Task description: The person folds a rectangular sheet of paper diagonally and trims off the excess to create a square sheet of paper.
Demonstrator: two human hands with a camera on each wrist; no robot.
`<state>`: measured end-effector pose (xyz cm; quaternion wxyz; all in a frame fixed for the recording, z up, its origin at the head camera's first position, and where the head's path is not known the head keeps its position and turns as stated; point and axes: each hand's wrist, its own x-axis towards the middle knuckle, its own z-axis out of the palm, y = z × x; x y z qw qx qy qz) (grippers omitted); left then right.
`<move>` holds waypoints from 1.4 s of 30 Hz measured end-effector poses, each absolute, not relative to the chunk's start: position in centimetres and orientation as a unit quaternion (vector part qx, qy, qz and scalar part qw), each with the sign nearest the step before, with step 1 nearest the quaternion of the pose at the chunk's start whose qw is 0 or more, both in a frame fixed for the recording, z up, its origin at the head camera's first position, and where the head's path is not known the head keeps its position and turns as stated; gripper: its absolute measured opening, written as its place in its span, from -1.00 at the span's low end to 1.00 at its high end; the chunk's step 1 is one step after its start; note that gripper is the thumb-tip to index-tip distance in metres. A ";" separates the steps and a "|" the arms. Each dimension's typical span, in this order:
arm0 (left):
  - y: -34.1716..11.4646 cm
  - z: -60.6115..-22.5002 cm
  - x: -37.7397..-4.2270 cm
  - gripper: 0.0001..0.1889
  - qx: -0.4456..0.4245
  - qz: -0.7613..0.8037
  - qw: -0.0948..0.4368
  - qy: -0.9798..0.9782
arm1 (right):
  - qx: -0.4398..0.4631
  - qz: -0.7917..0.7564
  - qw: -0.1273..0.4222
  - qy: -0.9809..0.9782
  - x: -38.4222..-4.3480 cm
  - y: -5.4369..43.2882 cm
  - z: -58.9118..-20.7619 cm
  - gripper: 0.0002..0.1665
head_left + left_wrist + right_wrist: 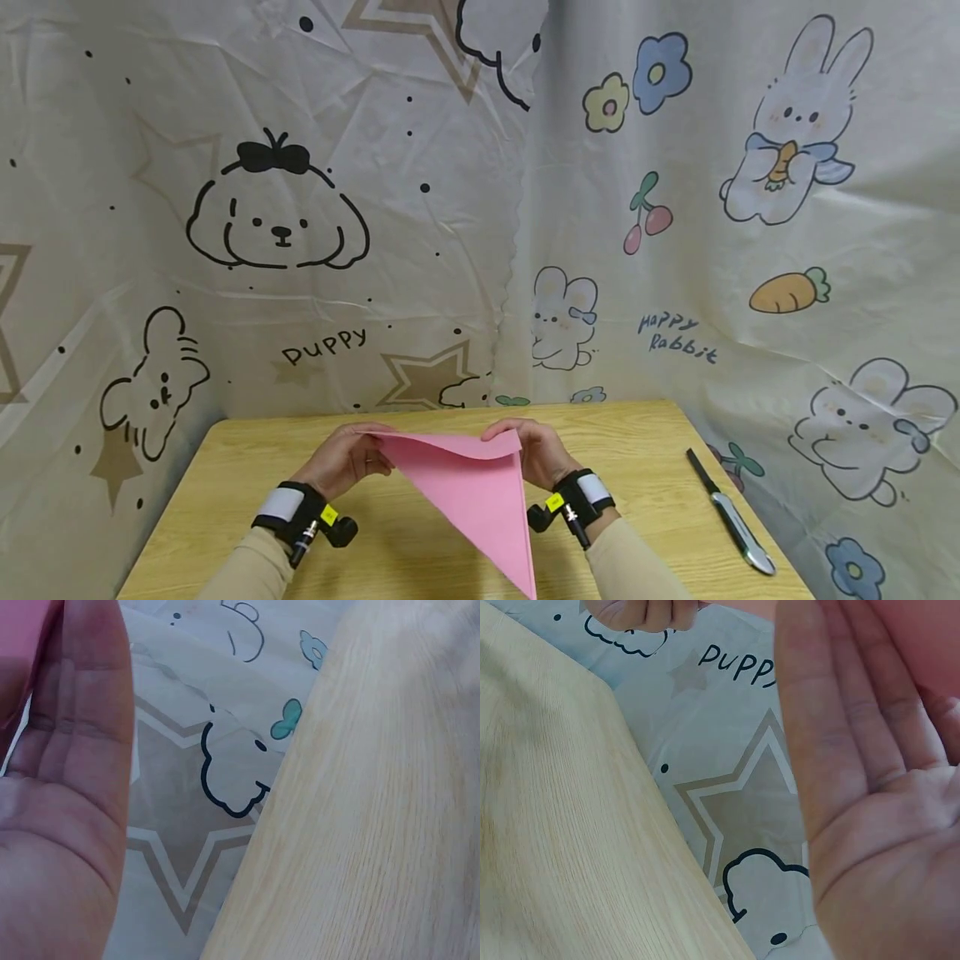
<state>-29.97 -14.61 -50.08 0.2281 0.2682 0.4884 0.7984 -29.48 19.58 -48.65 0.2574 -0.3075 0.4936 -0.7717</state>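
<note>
A pink sheet of folded paper [472, 492] is held up over the table, its top part folded over and a long point hanging toward me. My left hand [351, 458] pinches its upper left corner, the other fingers bent below. At the upper right corner my right hand [542, 450] grips the paper, thumb on the front and fingers behind. The left wrist view has my left palm [64, 787] with pink paper at its upper left. In the right wrist view, the fingers of my right hand [877, 787] lie against the pink paper [919, 641].
A knife [731, 512] with a grey handle and dark blade lies near the right edge of the wooden table [622, 467]. Behind the table hangs a printed cloth [450, 250] with cartoon animals. Each wrist wears a black strap with a small camera.
</note>
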 end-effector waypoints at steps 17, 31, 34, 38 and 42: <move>-12.6 -48.3 -29.4 -0.66 0.226 0.526 0.080 0.816 | -0.232 -0.538 0.074 0.807 -29.1 18.1 -47.6 -0.51; -10.4 -45.6 -29.2 -0.87 0.263 0.296 -0.080 0.915 | -0.242 -0.434 -0.065 0.865 -28.2 16.5 -46.0 -0.88; -9.6 -45.6 -28.8 -0.83 0.270 0.222 -0.156 0.924 | -0.256 -0.418 -0.110 0.865 -28.1 16.2 -46.1 -0.93; -8.5 -45.6 -28.4 -0.77 0.307 0.189 -0.225 0.905 | -0.261 -0.419 -0.139 0.858 -28.0 15.8 -46.2 -0.95; -7.3 -45.8 -28.3 -0.73 0.355 0.189 -0.272 0.874 | -0.293 -0.410 -0.167 0.847 -28.0 15.2 -46.5 -0.95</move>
